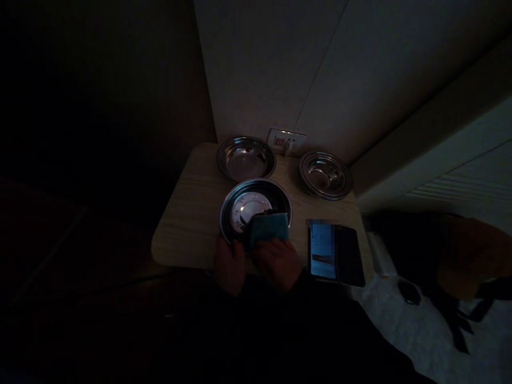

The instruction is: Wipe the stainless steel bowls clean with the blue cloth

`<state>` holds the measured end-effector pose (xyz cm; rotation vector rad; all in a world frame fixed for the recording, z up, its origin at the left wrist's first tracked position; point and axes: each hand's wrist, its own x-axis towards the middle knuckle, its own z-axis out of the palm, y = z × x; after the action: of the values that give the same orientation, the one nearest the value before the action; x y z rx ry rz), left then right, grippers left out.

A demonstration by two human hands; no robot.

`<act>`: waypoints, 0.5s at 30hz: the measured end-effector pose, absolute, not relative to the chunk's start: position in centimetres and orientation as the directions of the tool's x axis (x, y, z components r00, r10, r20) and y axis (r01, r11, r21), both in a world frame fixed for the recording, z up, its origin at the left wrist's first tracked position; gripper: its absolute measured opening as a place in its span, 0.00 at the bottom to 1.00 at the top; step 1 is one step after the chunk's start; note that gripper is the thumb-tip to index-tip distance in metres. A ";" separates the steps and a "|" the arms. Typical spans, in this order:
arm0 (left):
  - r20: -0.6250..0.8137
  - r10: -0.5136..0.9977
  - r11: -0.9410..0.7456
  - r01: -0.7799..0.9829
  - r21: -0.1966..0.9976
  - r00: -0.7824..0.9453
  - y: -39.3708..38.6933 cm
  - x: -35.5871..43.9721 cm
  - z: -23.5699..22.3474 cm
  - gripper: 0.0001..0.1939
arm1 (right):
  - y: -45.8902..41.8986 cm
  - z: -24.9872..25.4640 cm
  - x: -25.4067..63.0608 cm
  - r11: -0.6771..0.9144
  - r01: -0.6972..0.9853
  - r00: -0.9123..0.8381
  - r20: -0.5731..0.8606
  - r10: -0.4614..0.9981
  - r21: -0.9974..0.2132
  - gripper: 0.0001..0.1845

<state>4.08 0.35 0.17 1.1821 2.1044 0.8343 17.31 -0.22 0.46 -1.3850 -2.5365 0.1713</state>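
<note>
A round steel basin (251, 205) sits near the front of a small wooden table, its inner bottom shiny. My left hand (231, 264) is closed on the basin's near left rim. In my right hand (278, 261) is a blue-green cloth (270, 226), held over the near right part of the basin's inside. The fingers lie bent over the cloth's near edge. Dim light and the cloth hide the lower right of the basin.
A second steel basin (246, 159) stands behind. A stack of smaller steel bowls (326, 176) is at the back right, by a wall socket (286, 142) with a plug. A lit phone in an open case (323, 250) lies at the right on the table (182, 224).
</note>
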 end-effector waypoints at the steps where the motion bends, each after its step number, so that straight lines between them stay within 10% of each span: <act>1: -0.174 0.883 0.403 0.516 0.756 -0.435 0.4 4.0 0.1 0.12 | -0.2 0.4 17.8 0.548 0.812 -0.525 0.157 0.836 -0.203 0.04; 15: -0.210 0.888 0.405 0.479 0.779 -0.410 1.3 3.1 -0.6 0.10 | 0.3 0.7 16.1 0.551 0.814 -0.516 0.206 0.831 -0.185 0.04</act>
<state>3.12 1.31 -0.60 1.1588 2.0405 0.8464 16.09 0.25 0.70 -1.3683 -2.5196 0.0934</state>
